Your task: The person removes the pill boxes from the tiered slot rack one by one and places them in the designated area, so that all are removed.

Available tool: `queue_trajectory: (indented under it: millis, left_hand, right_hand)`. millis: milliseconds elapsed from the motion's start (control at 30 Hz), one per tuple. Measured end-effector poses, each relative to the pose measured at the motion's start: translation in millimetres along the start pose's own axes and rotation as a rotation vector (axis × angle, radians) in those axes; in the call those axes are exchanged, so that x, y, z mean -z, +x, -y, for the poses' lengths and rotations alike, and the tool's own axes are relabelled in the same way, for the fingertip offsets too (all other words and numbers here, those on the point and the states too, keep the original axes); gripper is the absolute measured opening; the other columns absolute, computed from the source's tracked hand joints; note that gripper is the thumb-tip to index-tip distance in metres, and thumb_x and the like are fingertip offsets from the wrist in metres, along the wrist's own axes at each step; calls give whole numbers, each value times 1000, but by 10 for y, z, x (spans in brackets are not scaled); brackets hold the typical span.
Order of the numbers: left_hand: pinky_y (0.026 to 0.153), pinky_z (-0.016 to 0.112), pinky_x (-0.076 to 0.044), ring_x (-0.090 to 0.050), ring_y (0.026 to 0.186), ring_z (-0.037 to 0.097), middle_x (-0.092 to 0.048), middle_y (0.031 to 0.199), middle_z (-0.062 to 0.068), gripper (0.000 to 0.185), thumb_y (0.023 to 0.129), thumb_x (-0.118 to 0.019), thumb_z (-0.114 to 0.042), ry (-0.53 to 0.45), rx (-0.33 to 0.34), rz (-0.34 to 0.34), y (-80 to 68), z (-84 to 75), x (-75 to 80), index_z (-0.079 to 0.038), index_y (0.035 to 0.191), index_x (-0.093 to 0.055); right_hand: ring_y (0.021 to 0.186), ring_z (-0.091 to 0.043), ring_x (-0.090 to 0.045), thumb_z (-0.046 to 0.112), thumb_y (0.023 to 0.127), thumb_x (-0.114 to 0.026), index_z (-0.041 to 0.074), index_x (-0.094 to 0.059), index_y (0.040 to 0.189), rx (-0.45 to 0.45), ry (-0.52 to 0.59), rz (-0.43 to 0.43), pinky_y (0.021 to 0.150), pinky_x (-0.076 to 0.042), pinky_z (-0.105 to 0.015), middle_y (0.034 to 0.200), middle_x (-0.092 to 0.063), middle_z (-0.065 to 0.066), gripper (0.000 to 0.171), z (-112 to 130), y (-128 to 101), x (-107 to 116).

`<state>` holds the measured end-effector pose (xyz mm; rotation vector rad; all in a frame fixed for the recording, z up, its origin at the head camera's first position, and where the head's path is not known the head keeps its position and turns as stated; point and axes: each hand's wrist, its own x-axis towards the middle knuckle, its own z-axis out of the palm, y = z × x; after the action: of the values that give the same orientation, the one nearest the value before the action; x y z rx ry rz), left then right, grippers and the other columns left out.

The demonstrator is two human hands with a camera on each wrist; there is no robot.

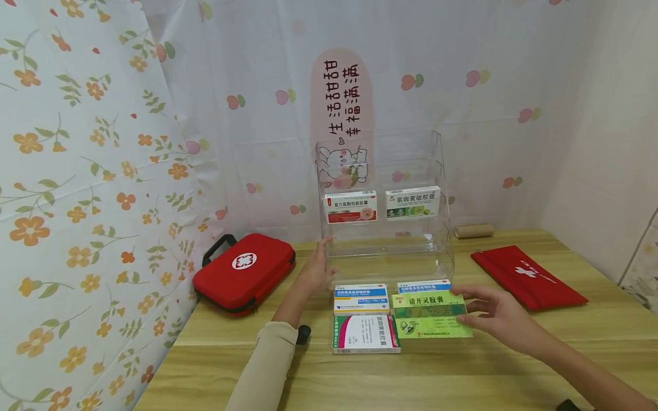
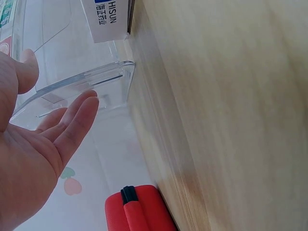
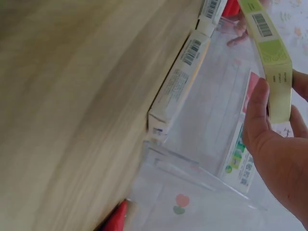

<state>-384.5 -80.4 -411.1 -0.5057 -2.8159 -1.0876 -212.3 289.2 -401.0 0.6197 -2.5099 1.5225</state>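
Pinching the green medicine box [image 1: 430, 314] between thumb and fingers, right hand [image 1: 497, 314] just above the table [image 1: 462, 377], left hand [image 1: 316, 268] fingers straight, loosely together, beside the clear rack [image 1: 385, 240]

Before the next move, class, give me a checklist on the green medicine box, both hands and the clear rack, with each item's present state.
1. Right hand grips green medicine box: ok.
2. Box lifted off the table: cannot tell.
3. Left hand open, holding nothing: ok.
4. Left hand touching the clear acrylic rack: cannot tell.
5. Rack's lowest tier free: ok.
6. Upper tier free: not ok, two medicine boxes stand there.
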Motion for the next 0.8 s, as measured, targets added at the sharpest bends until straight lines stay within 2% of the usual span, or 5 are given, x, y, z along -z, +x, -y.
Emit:
queue_trajectory:
  millis: [167,233,367,467,800]
  left_hand:
    - [108,54,-38,-46,131,38,-37,149,22,84,94,-68,-10,-3,2,4,-12,-15,1,-32,153,-13]
    - [107,54,-38,-47,129,38,-37,149,22,84,94,-68,-10,-2,6,6,-14,-12,-1,-32,153,-13]
    - [107,54,-39,-48,128,37,-37,149,21,84,94,-67,-10,-3,21,9,-12,-9,-9,-33,153,-12]
    - [107,54,-39,-47,129,37,-37,149,20,84,94,-67,-10,-3,27,11,-9,-17,-13,-33,153,-12]
    - [108,54,-38,-46,131,37,-37,148,21,84,94,-68,-10,1,27,16,-7,-20,-5,-36,152,-11]
  right_hand:
    - [92,-11,-68,3,87,-73,-8,-55,131,12,7,71,73,-59,-30,121,-56,30,49,-72,-74,51]
    - [94,-10,-67,4,87,-75,-8,-57,130,24,-7,85,74,-58,-28,123,-58,27,48,-91,-91,60]
    - [95,-9,-66,8,85,-77,-7,-58,129,-9,-53,92,77,-57,-24,130,-62,-9,50,-91,-100,65]
    - [96,-11,-66,11,85,-78,-6,-57,130,-58,-70,106,78,-56,-22,130,-56,-31,52,-89,-102,68]
    - [104,-27,-64,12,87,-75,-6,-56,132,-144,0,132,75,-59,-32,132,-51,-34,52,-156,-138,66]
